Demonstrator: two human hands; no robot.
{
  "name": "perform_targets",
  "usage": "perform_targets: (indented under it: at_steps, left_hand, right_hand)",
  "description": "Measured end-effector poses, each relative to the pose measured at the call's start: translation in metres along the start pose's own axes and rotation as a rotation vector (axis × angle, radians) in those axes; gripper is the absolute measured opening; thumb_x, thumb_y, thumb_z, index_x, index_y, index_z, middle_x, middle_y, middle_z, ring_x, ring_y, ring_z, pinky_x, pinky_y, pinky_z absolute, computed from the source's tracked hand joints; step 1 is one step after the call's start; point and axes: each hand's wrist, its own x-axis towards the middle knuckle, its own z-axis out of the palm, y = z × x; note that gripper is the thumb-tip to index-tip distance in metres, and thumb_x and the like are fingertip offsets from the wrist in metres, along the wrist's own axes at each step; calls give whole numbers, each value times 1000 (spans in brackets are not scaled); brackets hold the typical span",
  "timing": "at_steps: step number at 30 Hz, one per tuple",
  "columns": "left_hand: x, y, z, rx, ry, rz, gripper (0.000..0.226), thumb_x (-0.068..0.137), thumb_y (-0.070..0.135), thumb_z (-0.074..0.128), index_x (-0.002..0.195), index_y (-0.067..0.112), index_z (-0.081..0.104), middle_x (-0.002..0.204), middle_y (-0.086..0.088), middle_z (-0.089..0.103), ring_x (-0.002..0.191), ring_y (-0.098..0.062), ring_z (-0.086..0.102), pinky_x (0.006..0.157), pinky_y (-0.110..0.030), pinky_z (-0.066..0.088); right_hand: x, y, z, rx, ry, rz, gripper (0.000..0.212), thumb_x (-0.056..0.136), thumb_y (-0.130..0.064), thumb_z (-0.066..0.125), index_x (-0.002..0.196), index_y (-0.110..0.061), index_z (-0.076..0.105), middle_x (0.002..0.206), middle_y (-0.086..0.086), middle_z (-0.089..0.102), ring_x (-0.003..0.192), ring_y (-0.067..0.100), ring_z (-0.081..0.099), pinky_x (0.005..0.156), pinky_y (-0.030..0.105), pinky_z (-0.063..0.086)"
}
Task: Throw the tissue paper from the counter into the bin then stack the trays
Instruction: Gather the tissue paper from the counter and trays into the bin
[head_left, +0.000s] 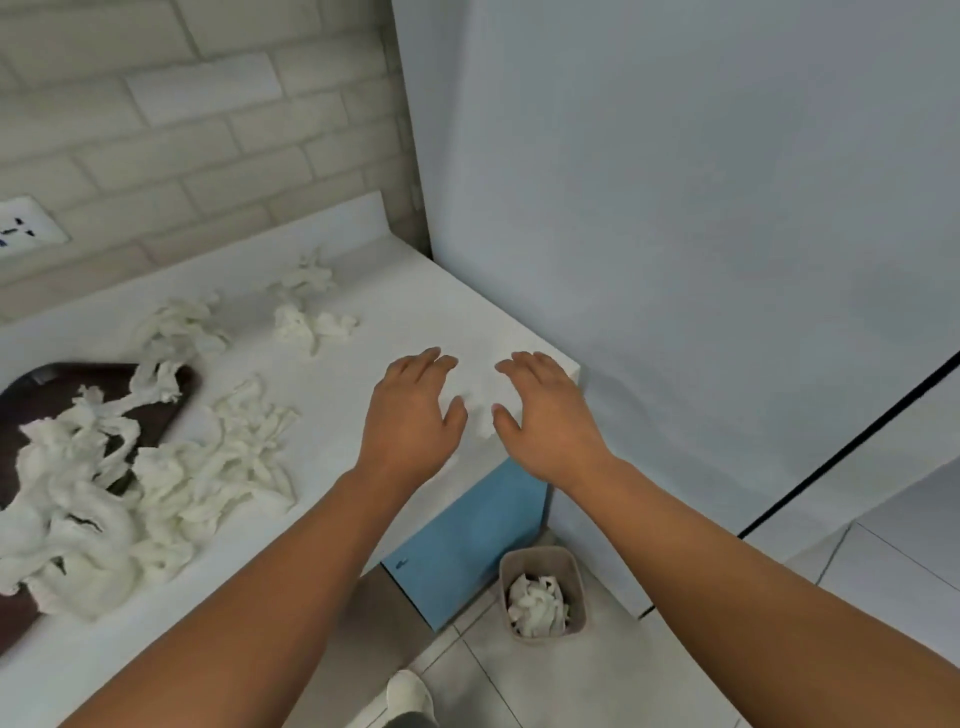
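A tall pale grey wall panel (675, 208) filled the right side of the view, and a white tabletop (395, 312) ran up to it at a corner. On the left of the tabletop sat a dark brown plastic tray (47, 384), mostly buried under a large heap of crumpled white tissue paper (156, 478) that spilled off it onto the surface, so the tray probably could not be stacked until this was cleared. Below the corner was a light blue cabinet front (467, 545). The person's left hand (410, 415) and right hand (545, 421) hovered side by side, palms down, over the corner, fingers released and loosely spread, grasping nothing; whether a flat white sheet lay between them could not be told. On the floor directly below stood a small beige plastic bin (540, 558), placed within easy reach and holding crumpled tissue. Smaller tissue clumps (306, 322) lay apart near the back wall, awaiting collection.
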Motion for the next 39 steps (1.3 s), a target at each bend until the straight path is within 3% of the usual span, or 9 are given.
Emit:
perform_targets:
  at_steps: [7, 12, 19, 24, 28, 30, 36, 39]
  left_hand:
    - [33, -96, -35, 70, 49, -73, 39, 92, 24, 61, 129, 15, 60, 131, -2, 62, 123, -26, 52, 101, -40, 45]
    - [69, -176, -41, 86, -13, -179, 39, 91, 31, 61, 127, 16, 61, 124, -3, 64, 117, -27, 54, 93, -42, 49]
    - [117, -266, -12, 14, -173, -301, 45, 89, 36, 65, 128, 15, 59, 125, -6, 60, 113, -27, 55, 92, -35, 45]
    - [140, -293, 16, -38, -218, -338, 45, 89, 36, 66, 127, 13, 59, 122, -7, 59, 111, -28, 55, 92, -34, 46]
    - [140, -306, 25, -35, -154, -287, 20, 90, 12, 60, 109, 10, 67, 103, -9, 65, 95, -30, 60, 78, -32, 46]
    - [140, -312, 23, -82, -131, -303, 20, 89, 6, 56, 104, 11, 67, 96, -9, 67, 88, -30, 63, 75, -33, 47]
    - [140, -319, -18, -282, 39, -374, 30, 95, 4, 45, 118, 10, 64, 116, -9, 57, 93, -17, 58, 85, -14, 37]
    - [144, -325, -43, -351, 48, -498, 29, 97, 3, 39, 105, 12, 66, 113, -5, 51, 74, -7, 51, 65, -5, 36]
  right_hand:
    - [80, -52, 33, 21, -40, -92, 51, 97, -32, 51, 144, -17, 41, 151, 4, 40, 143, 24, 28, 117, 39, 27]
    - [140, -83, 73, 22, -58, -138, 48, 93, -25, 57, 138, -10, 49, 140, 8, 51, 134, 27, 40, 111, 37, 35]
    - [203, -101, 130, -21, -139, -55, 48, 95, -28, 54, 141, -15, 46, 144, 3, 46, 139, 22, 34, 115, 33, 29]
    - [225, -99, 157, -28, -141, -4, 47, 93, -26, 56, 138, -15, 49, 142, 2, 50, 137, 21, 37, 113, 35, 33]
    - [235, -96, 167, -17, -148, 30, 45, 94, -24, 55, 138, -16, 49, 142, 2, 50, 137, 19, 38, 113, 35, 34]
    - [241, -96, 170, -24, -156, 32, 45, 94, -23, 54, 139, -15, 48, 142, 2, 50, 137, 19, 38, 113, 34, 34]
    - [258, -107, 181, 5, -168, 13, 47, 94, -24, 55, 140, -16, 46, 141, 1, 50, 136, 18, 38, 112, 30, 34]
    - [266, -118, 192, 24, -187, -8, 50, 93, -28, 57, 140, -16, 46, 141, 2, 50, 136, 19, 38, 111, 32, 35]
